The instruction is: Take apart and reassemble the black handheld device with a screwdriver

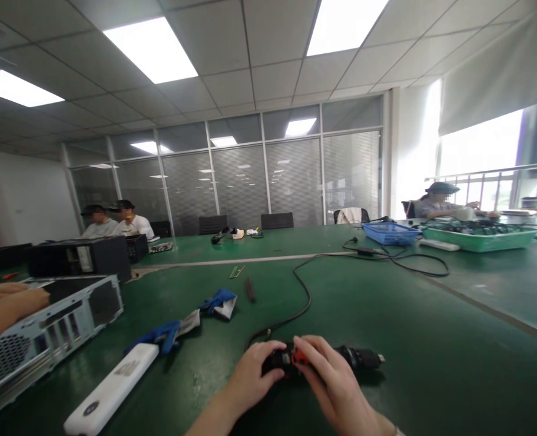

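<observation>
A black and red electric screwdriver [357,356] lies sideways over the green table, its metal tip to the right. My left hand [254,370] is closed around its left end, thumb and fingers on the black body. My right hand [330,378] grips the red middle part from above, hiding much of it. A black cord [305,297] runs from near the left end away across the table. To the left of my hands is a white oblong device [114,387], with blue and grey gloves [173,333] beyond it.
At left, another person's hands [14,300] are at an open metal computer case [82,321], near a black case [84,257]. Ahead lie a brown stick [250,289] and small green strips [236,272]. Blue [389,234] and green baskets [482,239] stand far right. People sit farther off.
</observation>
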The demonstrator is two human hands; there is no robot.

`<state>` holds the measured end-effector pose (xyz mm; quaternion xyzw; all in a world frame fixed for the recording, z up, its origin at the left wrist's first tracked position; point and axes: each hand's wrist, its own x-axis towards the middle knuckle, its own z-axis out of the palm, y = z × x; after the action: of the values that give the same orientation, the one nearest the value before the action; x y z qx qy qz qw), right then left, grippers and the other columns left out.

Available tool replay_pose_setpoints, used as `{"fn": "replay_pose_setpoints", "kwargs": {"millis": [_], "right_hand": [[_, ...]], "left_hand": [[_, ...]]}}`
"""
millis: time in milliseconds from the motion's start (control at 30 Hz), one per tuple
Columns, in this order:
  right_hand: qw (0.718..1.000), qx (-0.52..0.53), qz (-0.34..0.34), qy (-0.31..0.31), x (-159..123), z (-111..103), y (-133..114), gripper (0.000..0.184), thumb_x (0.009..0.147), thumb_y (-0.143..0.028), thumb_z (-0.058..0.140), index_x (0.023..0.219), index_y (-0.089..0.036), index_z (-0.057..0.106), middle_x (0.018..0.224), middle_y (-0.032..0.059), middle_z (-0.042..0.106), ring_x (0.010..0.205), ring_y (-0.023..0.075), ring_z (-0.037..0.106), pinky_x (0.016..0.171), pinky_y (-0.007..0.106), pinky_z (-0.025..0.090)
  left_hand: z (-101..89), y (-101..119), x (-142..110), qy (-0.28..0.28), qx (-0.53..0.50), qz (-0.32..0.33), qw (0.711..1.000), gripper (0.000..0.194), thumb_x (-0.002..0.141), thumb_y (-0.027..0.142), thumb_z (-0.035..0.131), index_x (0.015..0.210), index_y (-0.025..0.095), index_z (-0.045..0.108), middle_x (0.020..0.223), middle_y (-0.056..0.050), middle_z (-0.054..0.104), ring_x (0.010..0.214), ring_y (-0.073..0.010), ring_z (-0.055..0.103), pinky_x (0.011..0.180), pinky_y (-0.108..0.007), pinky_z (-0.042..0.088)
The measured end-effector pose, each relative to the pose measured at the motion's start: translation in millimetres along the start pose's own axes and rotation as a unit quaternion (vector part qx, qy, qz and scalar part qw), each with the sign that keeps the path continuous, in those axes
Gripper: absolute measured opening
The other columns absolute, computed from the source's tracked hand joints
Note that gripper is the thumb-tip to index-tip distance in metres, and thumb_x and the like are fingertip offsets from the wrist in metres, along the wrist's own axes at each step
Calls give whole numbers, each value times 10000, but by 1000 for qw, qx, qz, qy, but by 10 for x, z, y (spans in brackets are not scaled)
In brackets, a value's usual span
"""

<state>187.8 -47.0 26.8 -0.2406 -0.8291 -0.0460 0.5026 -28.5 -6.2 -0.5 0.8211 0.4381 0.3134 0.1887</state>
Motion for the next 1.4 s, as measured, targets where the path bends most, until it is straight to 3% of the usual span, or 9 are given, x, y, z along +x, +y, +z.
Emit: {"fn": "replay_pose_setpoints", "kwargs": {"millis": [133,267,467,667,867,1033,1233,1400], "right_hand": [[1000,0,7,-12,-15,-11,-21,507,931,-110,432,1423,-204,351,1216,144,535,1097,216,573,904,332,535],[1000,-5,2,15,-21,0,-9,420,924,-133,503,1325,-252,475,1055,93,581,910,186,622,757,310,566],[1000,13,3,15,-6,-13,13,545,937,-83,422,1450,-233,321,1207,135,572,1090,214,583,882,368,540],[1000,-9,10,23,-2,16,16,492,914,-111,527,1369,-275,439,1060,97,578,908,195,615,743,341,558],[1000,20,1,17,-9,-3,27,520,929,-90,454,1418,-240,363,1146,122,582,1028,207,596,842,366,549],[999,-10,9,46,-16,-6,50,473,916,-117,516,1361,-263,450,1063,100,590,917,194,627,746,329,566],[999,25,12,23,-12,-28,40,558,924,-96,459,1447,-237,324,1186,133,573,1066,219,594,869,376,545],[998,-14,8,65,-21,-6,60,473,896,-167,581,1342,-269,466,1042,90,594,881,194,634,726,328,567]], "left_hand": [[-15,28,8,-5,4,8,1000,445,784,206,693,1212,275,592,1170,-19,661,1077,-223,590,976,-318,427],[-18,52,14,-8,7,15,1000,404,813,236,670,1207,275,592,1184,-24,656,1089,-227,585,989,-336,423],[1,12,33,-15,13,26,999,428,820,238,669,1235,264,569,1201,-34,646,1090,-233,584,983,-352,427],[11,10,43,-17,17,33,999,384,840,249,658,1214,258,571,1185,-24,649,1081,-225,587,977,-338,427],[10,22,39,-18,21,36,999,418,835,245,667,1239,263,559,1192,-22,646,1079,-223,586,971,-337,429],[-8,43,33,-19,19,31,999,411,834,237,660,1233,269,566,1195,-26,643,1095,-228,581,989,-350,422],[-9,34,31,-20,22,29,999,426,827,237,664,1240,276,565,1195,-30,645,1088,-233,588,981,-356,428],[-2,21,34,-18,19,26,999,416,829,244,659,1233,278,568,1205,-28,643,1106,-237,581,999,-367,419]]}}
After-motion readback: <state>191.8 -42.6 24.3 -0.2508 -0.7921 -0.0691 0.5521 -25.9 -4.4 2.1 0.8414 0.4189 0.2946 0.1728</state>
